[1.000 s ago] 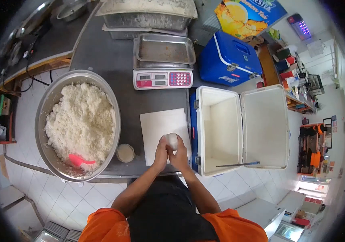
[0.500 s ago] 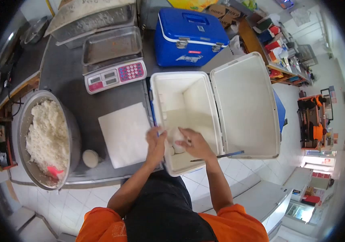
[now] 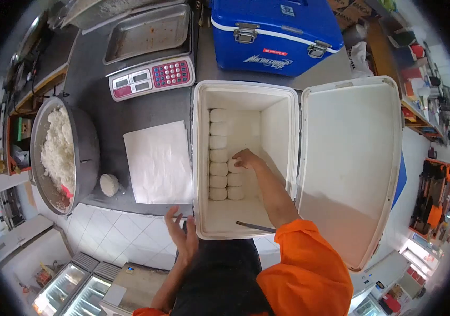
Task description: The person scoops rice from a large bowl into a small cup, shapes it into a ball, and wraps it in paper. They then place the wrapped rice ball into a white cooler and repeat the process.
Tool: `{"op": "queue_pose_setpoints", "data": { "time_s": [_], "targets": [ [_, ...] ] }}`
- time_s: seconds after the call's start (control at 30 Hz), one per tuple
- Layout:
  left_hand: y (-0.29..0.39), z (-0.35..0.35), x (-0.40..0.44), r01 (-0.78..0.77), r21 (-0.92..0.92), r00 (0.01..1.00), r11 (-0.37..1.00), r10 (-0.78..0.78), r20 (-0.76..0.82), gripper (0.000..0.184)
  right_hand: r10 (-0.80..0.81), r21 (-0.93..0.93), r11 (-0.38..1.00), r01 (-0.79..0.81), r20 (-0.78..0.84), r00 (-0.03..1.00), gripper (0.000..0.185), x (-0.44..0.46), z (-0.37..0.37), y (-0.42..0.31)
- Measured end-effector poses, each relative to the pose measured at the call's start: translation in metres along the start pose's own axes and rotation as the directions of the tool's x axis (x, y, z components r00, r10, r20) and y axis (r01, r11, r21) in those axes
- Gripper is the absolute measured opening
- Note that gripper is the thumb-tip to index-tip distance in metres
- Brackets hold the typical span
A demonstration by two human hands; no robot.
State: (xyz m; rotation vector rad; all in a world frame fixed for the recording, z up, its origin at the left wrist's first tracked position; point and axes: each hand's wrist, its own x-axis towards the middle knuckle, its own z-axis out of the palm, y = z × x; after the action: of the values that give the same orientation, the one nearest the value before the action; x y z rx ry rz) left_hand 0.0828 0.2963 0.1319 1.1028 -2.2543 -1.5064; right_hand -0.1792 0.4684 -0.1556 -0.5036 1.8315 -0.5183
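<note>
Right hand [image 3: 247, 159] touches 1 white bundle [image 3: 234, 167] in the cooler [image 3: 279, 134], grip unclear; left hand [image 3: 184, 238] splayed.

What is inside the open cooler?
The open cooler holds white pieces in two columns along its left side; the right hand, also inside, partly covers one. What lies beneath the pieces is hidden.

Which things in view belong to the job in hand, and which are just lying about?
Likely in the job:
white rounded packets, one under the right hand
open white-lined rectangular cooler
flat white rectangular sheets
grey metal pot of white rice
small round pale cup

Apparently lying about:
closed blue rectangular cooler
pink and white digital scale
shallow rectangular metal tray
</note>
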Motion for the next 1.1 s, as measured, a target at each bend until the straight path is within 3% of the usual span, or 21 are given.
{"op": "queue_pose_setpoints", "data": {
  "time_s": [0.1,0.2,0.23,0.27,0.33,0.4,0.43,0.47,0.5,0.53,0.57,0.63,0.7,0.77,0.83,0.9,0.97,1.0,1.03,1.07,1.1],
  "targets": [
    [-0.005,-0.007,-0.001,0.108,-0.121,0.984,0.987,-0.123,-0.129,0.037,0.052,-0.095,0.994,-0.06,-0.083,0.995,0.054,-0.004,0.006,0.003],
    [-0.045,-0.028,0.008,0.215,-0.128,0.961,0.968,-0.233,-0.148,0.029,-0.044,0.037,0.998,0.046,-0.057,0.997,0.067,-0.008,0.011,0.006],
    [-0.057,-0.036,0.01,0.232,-0.272,0.946,0.934,-0.282,-0.163,0.022,0.068,0.158,0.986,-0.048,-0.122,0.99,0.069,-0.02,0.005,-0.002],
    [-0.067,-0.045,0.015,0.226,-0.269,0.943,0.936,-0.279,-0.179,0.022,0.182,0.281,0.951,-0.13,-0.169,0.969,0.072,-0.029,0.002,-0.007],
    [-0.086,-0.063,0.027,0.206,-0.109,0.91,0.972,-0.231,-0.345,0.026,-0.098,-0.088,0.994,0.066,-0.441,0.892,0.076,-0.028,0.005,0.014],
    [-0.098,-0.078,0.047,0.239,-0.053,0.824,0.969,-0.232,-0.516,0.049,-0.014,-0.037,0.999,-0.01,-0.582,0.813,0.073,-0.05,-0.015,-0.006],
    [-0.126,-0.09,0.058,0.21,-0.068,0.805,0.975,-0.212,-0.554,0.064,0.02,0.03,1.0,0.001,-0.699,0.714,0.063,-0.068,-0.022,-0.029],
    [-0.119,-0.096,0.072,0.272,-0.039,0.764,0.962,-0.24,-0.598,0.081,-0.1,-0.067,0.995,0.076,-0.79,0.605,0.05,-0.078,-0.025,-0.041],
    [-0.129,-0.102,0.087,0.211,0.004,0.746,0.977,-0.159,-0.647,0.094,-0.094,-0.004,0.987,0.161,-0.822,0.561,0.043,-0.097,-0.025,-0.08],
    [-0.155,-0.108,0.102,0.139,0.191,0.73,0.972,0.03,-0.683,0.102,-0.073,0.06,0.97,0.237,-0.853,0.516,0.036,-0.125,-0.033,-0.119],
    [-0.153,-0.112,0.113,0.185,0.28,0.723,0.942,0.062,-0.688,0.111,-0.05,0.11,0.948,0.298,-0.875,0.482,0.031,-0.149,-0.032,-0.163],
    [-0.154,-0.122,0.136,0.231,0.286,0.705,0.93,0.043,-0.708,0.115,-0.027,0.145,0.925,0.351,-0.897,0.441,0.026,-0.173,-0.009,-0.235],
    [-0.144,-0.132,0.155,0.293,0.222,0.715,0.93,-0.059,-0.697,0.124,-0.135,0.052,0.883,0.467,-0.924,0.358,0.02,-0.181,0.019,-0.289],
    [-0.155,-0.143,0.172,0.269,0.197,0.732,0.943,-0.068,-0.678,0.122,-0.203,0.037,0.832,0.554,-0.908,0.366,0.013,-0.165,0.056,-0.327],
    [-0.156,-0.159,0.182,0.187,0.139,0.763,0.972,-0.055,-0.644,0.115,-0.223,0.124,0.788,0.603,-0.855,0.467,0.013,-0.139,0.1,-0.366],
    [-0.175,-0.166,0.186,0.183,0.171,0.807,0.968,-0.049,-0.588,0.11,-0.179,0.391,0.73,0.561,-0.683,0.708,0.018,-0.103,0.141,-0.385],
    [-0.18,-0.172,0.179,0.166,0.196,0.851,0.967,-0.04,-0.523,0.106,-0.058,0.738,0.542,0.402,-0.444,0.894,0.033,-0.064,0.178,-0.392],
    [-0.171,-0.18,0.172,0.034,0.218,0.905,0.975,0.063,-0.421,0.101,0.023,0.852,0.436,0.288,-0.331,0.943,0.041,-0.057,0.188,-0.404],
    [-0.159,-0.186,0.167,-0.104,0.225,0.931,0.969,0.174,-0.32,0.097,-0.006,0.955,0.251,0.156,-0.16,0.987,0.052,-0.049,0.195,-0.404],
    [-0.148,-0.185,0.163,-0.117,0.197,0.934,0.973,0.176,-0.312,0.097,-0.171,0.999,0.035,-0.007,0.013,0.985,0.061,-0.038,0.197,-0.397],
    [-0.138,-0.183,0.158,-0.223,0.179,0.951,0.958,0.254,-0.176,0.094,-0.153,0.996,-0.086,-0.018,0.005,0.988,0.057,-0.047,0.19,-0.411]
  ]
}}
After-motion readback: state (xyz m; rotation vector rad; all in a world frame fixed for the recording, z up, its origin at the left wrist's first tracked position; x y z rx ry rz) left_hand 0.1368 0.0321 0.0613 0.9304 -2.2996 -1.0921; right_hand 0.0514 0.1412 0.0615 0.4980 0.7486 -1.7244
